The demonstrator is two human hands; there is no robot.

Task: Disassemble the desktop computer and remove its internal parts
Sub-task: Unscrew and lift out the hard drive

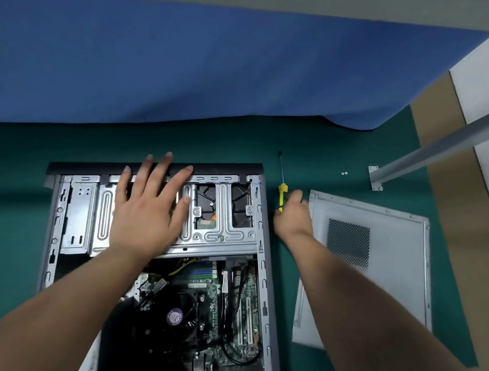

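Open grey metal desktop computer case (pixel 161 255) lying on its side on the dark green mat (pixel 0 214), side opening upward, exposing the silver stamped-steel drive cage (pixel 218 229) at the far end and the green motherboard (pixel 230 302) with its black square cooler fan (pixel 177 317) nearer the viewer. Left hand (pixel 149 206) laid flat on the drive cage, fingers spread and straight, fingertips reaching the dark front edge of the case. Right hand (pixel 292 217) just beside the case's right wall, fingers curled round the lower handle of the yellow-handled screwdriver (pixel 280 187), whose thin dark shaft points away from the viewer. Removed grey sheet-metal side panel (pixel 383 261) with a perforated vent patch, flat on the mat to the right, apart from the case. Two small silver screws (pixel 344 173) lie beyond it, near a grey metal table leg (pixel 450 145)
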